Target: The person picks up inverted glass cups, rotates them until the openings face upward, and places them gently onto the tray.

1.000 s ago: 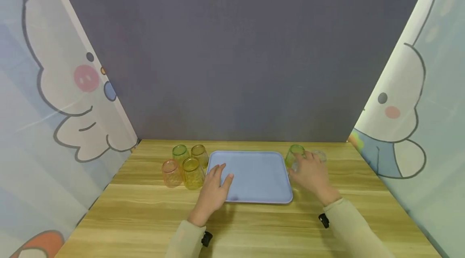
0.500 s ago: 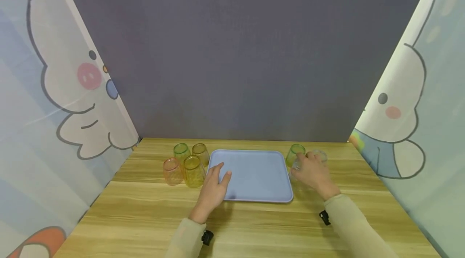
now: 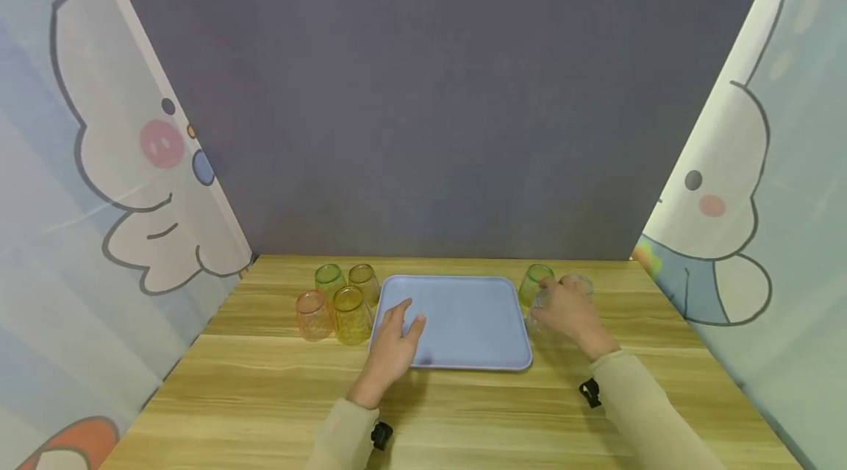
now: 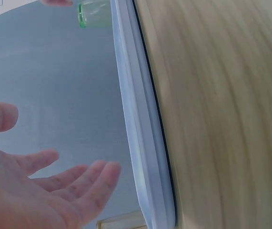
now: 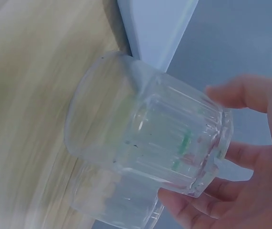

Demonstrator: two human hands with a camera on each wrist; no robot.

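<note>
The left hand was laid flat on the blue tray, its fingers spread out. A clear cup was gripped by the right hand, just beside the tray's right edge. Farther back, a green cup was seen.

A clear ribbed glass sits tilted in the right hand, fingers curled round its base, its open mouth turned toward the wooden tabletop. In the head view it shows right of centre, just beside the tray's right edge. The blue tray lies flat at centre frame, the left hand resting open on its lower left corner.
</note>
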